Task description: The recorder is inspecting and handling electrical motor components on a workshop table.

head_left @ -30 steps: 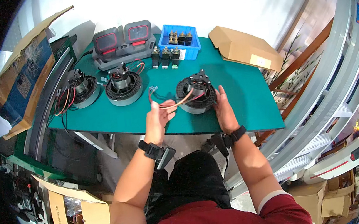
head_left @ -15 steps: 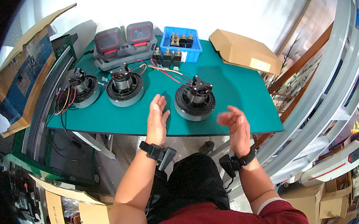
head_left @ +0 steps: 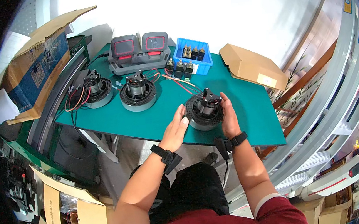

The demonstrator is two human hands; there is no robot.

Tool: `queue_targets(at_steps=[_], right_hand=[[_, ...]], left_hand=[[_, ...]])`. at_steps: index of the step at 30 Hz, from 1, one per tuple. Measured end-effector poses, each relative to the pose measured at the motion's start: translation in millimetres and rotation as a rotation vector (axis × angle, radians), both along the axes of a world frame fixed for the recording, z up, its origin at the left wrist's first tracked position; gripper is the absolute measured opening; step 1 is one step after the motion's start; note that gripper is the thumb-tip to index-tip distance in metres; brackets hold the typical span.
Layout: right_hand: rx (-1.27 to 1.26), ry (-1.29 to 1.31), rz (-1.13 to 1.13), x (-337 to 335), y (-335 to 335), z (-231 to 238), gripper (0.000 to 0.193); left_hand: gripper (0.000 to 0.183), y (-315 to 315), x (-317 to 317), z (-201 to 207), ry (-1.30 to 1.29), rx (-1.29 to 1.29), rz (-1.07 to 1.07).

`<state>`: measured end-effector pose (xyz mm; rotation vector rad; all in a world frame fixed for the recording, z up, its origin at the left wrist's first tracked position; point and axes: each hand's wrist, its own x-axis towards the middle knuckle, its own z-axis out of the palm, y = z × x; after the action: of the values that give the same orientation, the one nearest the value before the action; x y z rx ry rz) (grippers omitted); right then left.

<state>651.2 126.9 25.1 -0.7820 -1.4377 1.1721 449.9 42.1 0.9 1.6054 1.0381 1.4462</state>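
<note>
A white wall [head_left: 239,14] backs a green tabletop [head_left: 255,121] that spreads across the middle of the frame, with grey metal rails [head_left: 347,46] curving down the right side and a large cardboard carton [head_left: 38,78] at the left, its flap raised. Right of the frame's centre, near the table's front edge, a wheel-shaped motor [head_left: 207,107] sits with its dark bracket uppermost, between the two hands. The left hand [head_left: 175,129] is at its left side and the right hand [head_left: 229,117] at its right, both unclenched with fingers extended; whether either presses on the rim cannot be told. Red and peach wires [head_left: 178,79] trail from the motor toward the upper left, passing in front of upright black blocks [head_left: 179,71]. Behind those stand a blue tray [head_left: 203,69] with similar blocks inside and, further left, a grey case [head_left: 139,66] with two red-outlined panels. Two more motors [head_left: 139,101] occupy the left part of the table, and a folded cardboard box [head_left: 247,65] lies at its upper right.
</note>
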Motion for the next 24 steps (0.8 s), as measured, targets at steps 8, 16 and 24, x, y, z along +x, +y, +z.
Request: queue_targets(at_steps=[8,16,24], right_hand=[[0.411,-0.520,0.057,-11.9,6.4,53.5,0.093],[0.113,-0.311,0.219,-13.5,16.4,49.0,0.086],[0.145,-0.329,0.191,-13.2,14.4,44.7,0.084]], left_hand=[[0.057,0.0,-2.9,0.5,-0.028,-0.012,0.000],[0.055,-1.8,-0.6,4.8,-0.128,-0.026,-0.028],[0.053,-2.2,0.6,3.4,-0.119,-0.025,-0.010]])
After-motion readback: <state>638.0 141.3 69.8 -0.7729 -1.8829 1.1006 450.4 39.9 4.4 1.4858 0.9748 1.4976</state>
